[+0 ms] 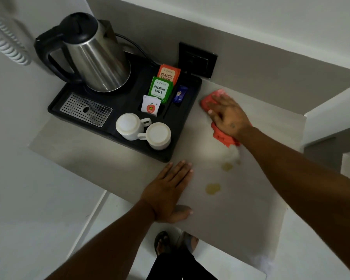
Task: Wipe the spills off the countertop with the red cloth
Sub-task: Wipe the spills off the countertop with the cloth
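Spills remained nearest the person: a yellowish blot (pixel 213 188) and a second yellowish spot (pixel 227 166) beyond it lay unwiped on the smooth, matte grey countertop (pixel 240 219), with a whitish wet smear (pixel 233 153) just past them. The left hand (pixel 168 190) lay flat and spread on the surface, holding nothing. Farther back, the right hand (pixel 228 116) pressed flat on the crumpled, soft red cloth (pixel 220 136), close beside the glossy black moulded tray (pixel 129 102). Judging by this, most of the wiping was still to come. Behind stood two upturned white cups (pixel 143 132) and a brushed-steel kettle (pixel 97 57).
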